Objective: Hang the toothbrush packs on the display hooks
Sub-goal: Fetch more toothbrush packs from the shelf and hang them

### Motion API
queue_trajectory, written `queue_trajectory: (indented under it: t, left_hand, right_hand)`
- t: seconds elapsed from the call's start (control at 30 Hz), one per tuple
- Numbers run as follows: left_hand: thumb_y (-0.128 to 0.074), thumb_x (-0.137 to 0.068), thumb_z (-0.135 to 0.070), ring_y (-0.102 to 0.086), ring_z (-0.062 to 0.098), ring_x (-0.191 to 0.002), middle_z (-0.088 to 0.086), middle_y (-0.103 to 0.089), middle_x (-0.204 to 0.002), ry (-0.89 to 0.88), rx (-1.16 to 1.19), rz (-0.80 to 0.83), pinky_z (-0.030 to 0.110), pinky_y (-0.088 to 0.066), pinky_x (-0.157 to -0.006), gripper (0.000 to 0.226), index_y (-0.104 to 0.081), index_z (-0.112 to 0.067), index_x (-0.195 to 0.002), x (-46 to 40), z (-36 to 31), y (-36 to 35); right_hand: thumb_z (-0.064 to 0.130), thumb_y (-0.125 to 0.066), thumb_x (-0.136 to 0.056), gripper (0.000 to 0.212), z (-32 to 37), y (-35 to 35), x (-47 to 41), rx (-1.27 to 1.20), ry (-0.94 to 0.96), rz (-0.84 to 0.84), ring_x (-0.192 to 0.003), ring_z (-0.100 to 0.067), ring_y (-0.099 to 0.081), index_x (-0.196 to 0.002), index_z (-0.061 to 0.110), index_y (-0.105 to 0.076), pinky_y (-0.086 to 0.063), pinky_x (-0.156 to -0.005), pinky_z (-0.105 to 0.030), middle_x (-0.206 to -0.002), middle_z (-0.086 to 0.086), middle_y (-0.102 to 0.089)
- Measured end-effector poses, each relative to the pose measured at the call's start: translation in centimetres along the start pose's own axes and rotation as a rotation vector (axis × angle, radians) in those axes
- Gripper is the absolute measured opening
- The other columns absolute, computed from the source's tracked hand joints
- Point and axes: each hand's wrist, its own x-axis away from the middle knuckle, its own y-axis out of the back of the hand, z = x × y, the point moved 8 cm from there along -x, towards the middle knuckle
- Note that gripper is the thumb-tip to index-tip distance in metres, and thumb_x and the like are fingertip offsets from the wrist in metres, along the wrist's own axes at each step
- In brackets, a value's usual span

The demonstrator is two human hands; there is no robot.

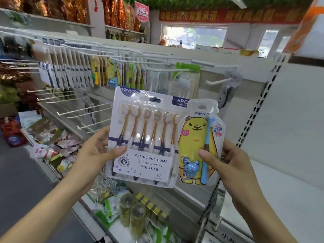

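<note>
My left hand (98,151) grips a wide white six-brush toothbrush pack (145,137) by its left edge, thumb on the front. My right hand (226,160) pinches a smaller yellow bear child's toothbrush pack (199,144) at its lower right, thumb on its face. The bear pack overlaps the big pack's right side. Both are held upright in front of the display. White display hooks (157,69) jut out along the top rail, many carrying hung packs (70,74). One bare hook (217,81) sticks out at the right, above the bear pack.
A lower row of bare hooks (84,109) points toward me at the left. Below, a shelf (84,204) holds loose packets and several green and yellow goods (133,213). A perforated white upright (254,116) bounds the panel on the right. Dark floor lies at the lower left.
</note>
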Motion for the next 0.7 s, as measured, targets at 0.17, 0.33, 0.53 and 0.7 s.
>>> queue_trajectory:
  t: [0.17, 0.33, 0.53, 0.7]
  left_hand:
    - [-0.067, -0.078, 0.002, -0.07, 0.024, -0.105, 0.007, -0.073, -0.115, -0.001, -0.016, 0.054, 0.027, -0.06, -0.076, 0.05, -0.061, -0.013, -0.125, -2.3, 0.5, 1.6]
    - [-0.069, -0.076, -0.003, -0.069, 0.025, -0.108, 0.006, -0.072, -0.118, 0.015, 0.011, 0.093, 0.037, -0.061, -0.081, 0.053, -0.06, -0.015, -0.127, -5.1, 1.0, 3.9]
    - [-0.069, -0.074, -0.003, -0.069, 0.032, -0.106, 0.005, -0.073, -0.115, 0.061, 0.016, 0.147, 0.059, -0.05, -0.093, 0.051, -0.063, -0.017, -0.122, -8.8, 1.4, 8.4]
    - [-0.068, -0.07, 0.0, -0.072, 0.023, -0.098, 0.004, -0.075, -0.11, 0.056, 0.057, 0.204, 0.038, -0.062, -0.079, 0.047, -0.072, -0.028, -0.108, -11.8, 1.5, 13.0]
  right_hand:
    - [0.016, -0.074, -0.081, 0.029, -0.4, -2.3, -0.4, -0.022, -0.015, -0.039, -0.09, -0.013, -0.075, -0.11, 0.016, -0.072, -0.057, -0.071, -0.018, -0.099, 0.003, -0.078]
    - [0.02, -0.074, -0.074, 0.032, -0.5, -4.4, -1.0, -0.069, -0.018, -0.15, -0.09, -0.013, -0.075, -0.107, 0.017, -0.072, -0.058, -0.072, -0.019, -0.098, 0.002, -0.078]
    - [0.007, -0.071, -0.079, 0.028, -0.4, -7.9, -1.2, -0.134, -0.046, -0.274, -0.088, -0.02, -0.076, -0.107, 0.01, -0.072, -0.059, -0.067, -0.022, -0.097, -0.003, -0.079]
    - [0.008, -0.071, -0.079, 0.028, 0.0, -11.5, -1.5, -0.127, -0.038, -0.358, -0.088, -0.018, -0.076, -0.107, 0.012, -0.072, -0.059, -0.068, -0.021, -0.097, -0.002, -0.079]
